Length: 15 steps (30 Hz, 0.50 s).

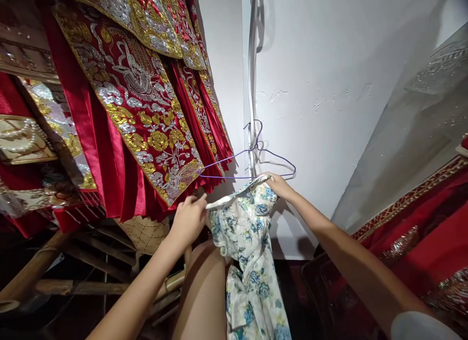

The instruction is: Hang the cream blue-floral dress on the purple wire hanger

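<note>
A white dress with blue and green flowers [248, 232] hangs between my two hands, its top edge stretched sideways. My left hand [190, 214] is closed on the left end of that edge, fingers curled toward the cloth. At the right end my right hand [277, 186] pinches the top edge, the thumb and part of the fingers hidden by fabric. Just above the dress, a purple wire hanger [234, 177] hangs against the wall, its lower bar close to the dress's top edge. Neither hand visibly holds the hanger.
Red costumes with gold and silver embroidery [146, 110] hang at the left. Below them stand bamboo furniture [54, 286] and a woven piece [144, 232]. A white strip or cable [251, 62] runs down the white wall [310, 52]. Plastic sheeting [398, 120] and red fabric [438, 242] lie at the right.
</note>
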Each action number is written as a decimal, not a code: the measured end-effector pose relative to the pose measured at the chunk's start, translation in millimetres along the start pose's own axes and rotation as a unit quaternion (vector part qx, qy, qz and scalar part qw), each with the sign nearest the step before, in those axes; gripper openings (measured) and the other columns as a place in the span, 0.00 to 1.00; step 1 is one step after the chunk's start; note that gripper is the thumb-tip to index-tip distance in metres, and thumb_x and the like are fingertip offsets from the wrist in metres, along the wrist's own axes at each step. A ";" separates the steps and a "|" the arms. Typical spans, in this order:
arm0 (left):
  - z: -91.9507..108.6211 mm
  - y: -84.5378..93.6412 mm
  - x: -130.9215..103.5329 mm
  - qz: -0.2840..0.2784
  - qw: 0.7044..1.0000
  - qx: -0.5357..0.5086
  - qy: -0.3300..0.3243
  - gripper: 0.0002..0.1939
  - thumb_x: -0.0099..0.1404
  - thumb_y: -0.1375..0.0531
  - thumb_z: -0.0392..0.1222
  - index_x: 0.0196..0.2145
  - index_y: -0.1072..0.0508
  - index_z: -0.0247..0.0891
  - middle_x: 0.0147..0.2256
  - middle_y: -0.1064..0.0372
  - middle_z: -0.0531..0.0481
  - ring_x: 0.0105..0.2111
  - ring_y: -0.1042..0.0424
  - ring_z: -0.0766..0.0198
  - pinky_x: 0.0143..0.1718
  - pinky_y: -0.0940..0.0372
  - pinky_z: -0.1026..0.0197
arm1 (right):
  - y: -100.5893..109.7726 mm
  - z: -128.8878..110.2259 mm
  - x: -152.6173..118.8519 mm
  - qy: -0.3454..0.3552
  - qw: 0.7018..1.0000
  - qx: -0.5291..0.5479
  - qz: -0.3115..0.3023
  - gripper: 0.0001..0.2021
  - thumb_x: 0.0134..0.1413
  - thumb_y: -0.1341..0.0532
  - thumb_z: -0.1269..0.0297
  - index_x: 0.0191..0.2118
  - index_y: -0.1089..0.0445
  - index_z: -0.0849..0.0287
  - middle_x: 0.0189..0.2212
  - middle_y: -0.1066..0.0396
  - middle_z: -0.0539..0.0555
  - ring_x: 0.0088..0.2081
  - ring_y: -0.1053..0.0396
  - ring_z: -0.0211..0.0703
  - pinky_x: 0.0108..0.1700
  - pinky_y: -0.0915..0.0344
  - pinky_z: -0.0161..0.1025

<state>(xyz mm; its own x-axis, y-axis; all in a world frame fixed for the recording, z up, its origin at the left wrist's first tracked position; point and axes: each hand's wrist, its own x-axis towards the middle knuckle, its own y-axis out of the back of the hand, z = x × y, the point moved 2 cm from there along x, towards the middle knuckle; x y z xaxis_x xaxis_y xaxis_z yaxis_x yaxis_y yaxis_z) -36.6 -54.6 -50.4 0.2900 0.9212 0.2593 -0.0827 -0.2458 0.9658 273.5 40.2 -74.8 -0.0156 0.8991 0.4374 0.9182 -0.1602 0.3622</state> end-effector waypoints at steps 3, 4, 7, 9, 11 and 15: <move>-8.1 4.6 5.0 0.012 0.999 -0.001 0.033 0.16 0.71 0.51 0.38 0.38 0.24 0.36 0.68 0.45 0.41 0.56 0.32 0.43 0.51 0.34 0.47 | -0.1 9.7 -12.9 -0.007 1.000 -0.012 -0.002 0.09 0.50 0.45 0.62 0.25 0.31 0.57 0.22 0.34 0.48 0.27 0.37 0.42 0.31 0.44 0.36; -9.5 4.7 5.1 0.001 0.999 -0.010 0.045 0.17 0.71 0.52 0.39 0.41 0.24 0.37 0.68 0.44 0.41 0.54 0.29 0.43 0.49 0.33 0.48 | 4.2 10.1 -21.3 -0.008 1.000 -0.018 0.003 0.09 0.50 0.45 0.62 0.23 0.34 0.57 0.20 0.37 0.47 0.26 0.40 0.41 0.30 0.46 0.36; -9.1 6.9 5.9 -0.036 0.995 -0.049 0.085 0.22 0.73 0.54 0.42 0.55 0.26 0.41 0.57 0.28 0.37 0.48 0.24 0.42 0.45 0.31 0.46 | 22.3 3.8 -49.8 -0.007 0.999 -0.033 0.018 0.11 0.51 0.44 0.61 0.21 0.41 0.56 0.19 0.44 0.46 0.25 0.45 0.39 0.29 0.51 0.36; -6.2 12.9 10.5 -0.016 0.991 -0.085 0.105 0.25 0.74 0.55 0.45 0.63 0.32 0.41 0.49 0.23 0.35 0.47 0.23 0.40 0.44 0.31 0.45 | 32.2 -4.8 -66.8 -0.007 0.999 -0.040 0.027 0.12 0.52 0.45 0.61 0.21 0.45 0.55 0.19 0.48 0.45 0.25 0.48 0.38 0.28 0.53 0.36; -2.4 23.0 19.4 0.054 0.983 -0.136 0.107 0.27 0.74 0.55 0.45 0.66 0.36 0.37 0.49 0.23 0.34 0.49 0.23 0.40 0.47 0.31 0.45 | 36.4 -15.1 -79.5 -0.009 0.999 -0.041 0.035 0.12 0.53 0.45 0.62 0.22 0.47 0.55 0.20 0.50 0.45 0.25 0.50 0.38 0.28 0.53 0.36; 9.5 42.0 43.1 0.186 0.949 -0.253 0.021 0.28 0.71 0.53 0.39 0.66 0.37 0.32 0.62 0.34 0.37 0.61 0.33 0.49 0.61 0.39 0.50 | 29.9 -35.9 -92.6 -0.015 1.000 0.004 0.015 0.11 0.54 0.45 0.62 0.23 0.44 0.55 0.21 0.48 0.45 0.26 0.49 0.38 0.29 0.52 0.35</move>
<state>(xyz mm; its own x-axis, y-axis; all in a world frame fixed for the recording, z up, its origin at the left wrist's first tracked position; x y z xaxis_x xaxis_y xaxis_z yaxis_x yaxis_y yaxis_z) -18.5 -28.1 1.4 0.1137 0.8125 0.5717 -0.6230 -0.3899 0.6781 288.2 -62.5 -74.9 0.0234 0.9055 0.4237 0.9214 -0.1840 0.3424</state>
